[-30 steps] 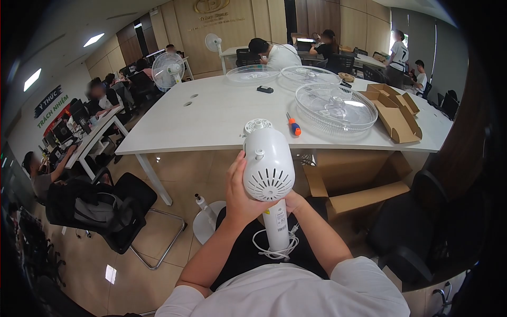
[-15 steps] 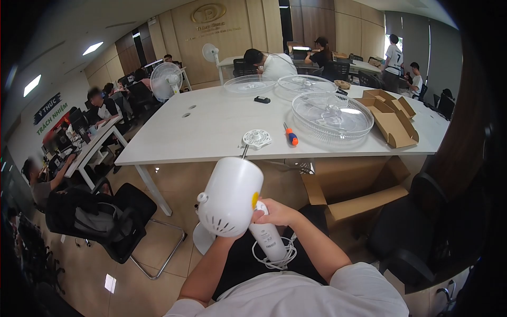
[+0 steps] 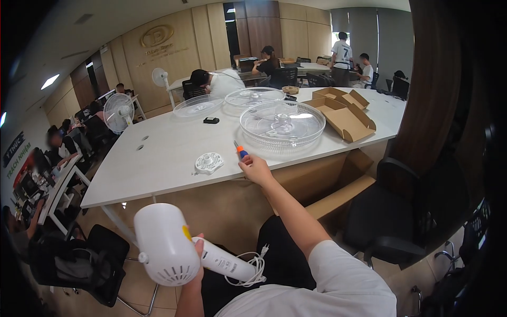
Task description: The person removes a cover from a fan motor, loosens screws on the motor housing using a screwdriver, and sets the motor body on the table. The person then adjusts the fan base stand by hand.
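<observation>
My left hand (image 3: 197, 264) grips the white fan motor head (image 3: 165, 243) from below and behind, above my lap. The head joins a white neck (image 3: 227, 264) with a white cord (image 3: 259, 268) coiled round its lower end. At the table's front edge my right hand (image 3: 255, 169) closes on the handle of an orange and blue screwdriver (image 3: 242, 151), whose tip points away from me. Left of that hand, a round white plastic part (image 3: 209, 163) lies on the table. A clear fan blade sits in a white grille (image 3: 282, 124) beyond the screwdriver.
The white table (image 3: 169, 153) also bears other round fan parts (image 3: 198, 106), a small black object (image 3: 211, 120) and open cardboard boxes (image 3: 348, 120). Black chairs stand at left (image 3: 108, 253) and right (image 3: 380, 216). A large carton (image 3: 338, 195) is under the table. Several people are farther back.
My right hand has left the fan neck, reached forward to the table and taken hold of the screwdriver. The view has turned right, and the fan head now appears lower and farther left.
</observation>
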A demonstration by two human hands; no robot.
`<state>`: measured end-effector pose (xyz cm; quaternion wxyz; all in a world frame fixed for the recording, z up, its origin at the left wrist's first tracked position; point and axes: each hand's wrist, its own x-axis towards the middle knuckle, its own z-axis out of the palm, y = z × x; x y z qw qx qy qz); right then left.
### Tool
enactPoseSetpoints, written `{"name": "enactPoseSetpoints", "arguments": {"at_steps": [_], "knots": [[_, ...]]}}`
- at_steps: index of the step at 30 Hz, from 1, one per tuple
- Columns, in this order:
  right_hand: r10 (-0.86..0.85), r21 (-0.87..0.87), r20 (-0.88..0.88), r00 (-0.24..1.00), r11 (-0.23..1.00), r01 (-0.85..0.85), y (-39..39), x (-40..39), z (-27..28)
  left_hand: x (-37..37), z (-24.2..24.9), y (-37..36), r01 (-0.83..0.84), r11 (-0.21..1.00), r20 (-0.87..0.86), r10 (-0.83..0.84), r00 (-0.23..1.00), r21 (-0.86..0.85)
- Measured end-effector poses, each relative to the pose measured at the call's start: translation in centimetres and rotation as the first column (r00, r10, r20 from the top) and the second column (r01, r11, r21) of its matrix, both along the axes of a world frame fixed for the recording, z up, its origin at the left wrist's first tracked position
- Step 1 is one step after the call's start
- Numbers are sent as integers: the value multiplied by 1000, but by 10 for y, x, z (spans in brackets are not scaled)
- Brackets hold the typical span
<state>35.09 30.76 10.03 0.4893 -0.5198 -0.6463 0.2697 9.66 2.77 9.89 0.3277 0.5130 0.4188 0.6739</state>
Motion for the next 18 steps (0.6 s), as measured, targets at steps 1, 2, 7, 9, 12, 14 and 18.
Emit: {"name": "enactPoseSetpoints", "arguments": {"at_steps": [1, 2, 7, 9, 12, 14, 18], "knots": [[-144, 116, 123, 982, 985, 130, 11, 4, 0, -1, 8, -3, -46, 999, 31, 46, 998, -13], [-293, 241, 227, 929, 941, 238, 21, 6, -2, -4, 13, -4, -93, 995, 62, 95, 994, -31], [-431, 187, 382, 818, 902, 388, 31, -2, 3, -27, 38, -7, -288, 958, -17, 288, 957, -2], [-423, 192, 481, 768, 905, 379, 35, -5, 4, -38, 37, -7, -381, 924, -108, 375, 921, -41], [-412, 214, 540, 734, 910, 354, 51, -7, -3, -83, 4, -8, -515, 840, -603, 501, 621, 169], [-404, 223, 516, 755, 915, 337, 54, -9, -5, -91, -15, -4, -438, 809, -836, 512, 198, 392], [-402, 250, 489, 774, 915, 317, 70, -4, -15, -82, -36, 9, -197, 966, -213, 230, 949, 166]]}}
